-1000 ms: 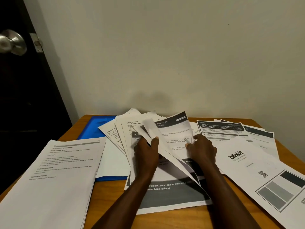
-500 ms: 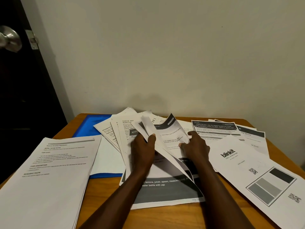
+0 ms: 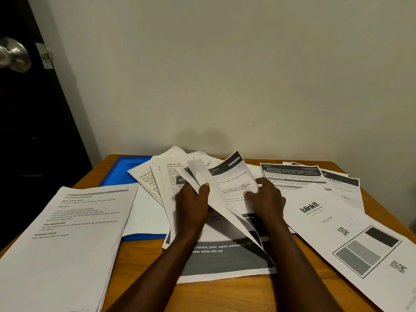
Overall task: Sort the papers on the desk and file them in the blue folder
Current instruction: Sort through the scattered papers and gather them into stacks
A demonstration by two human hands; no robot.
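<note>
A messy pile of printed papers lies in the middle of the wooden desk. My left hand grips a few lifted sheets, thumb on top. My right hand pinches a raised sheet with a dark header at its right edge. The blue folder lies at the back left, mostly covered by paper. A neat stack of text pages sits at the front left. More sheets, one printed "blinkit", spread to the right.
A plain wall stands right behind the desk. A dark door with a metal knob is at the far left. Bare wood shows along the desk's front edge and at its right corner.
The raised dark-headed sheet has shifted and tilted a little between my hands while I leaf through the pile. Both hands keep hold of their sheets and the view has moved slightly.
</note>
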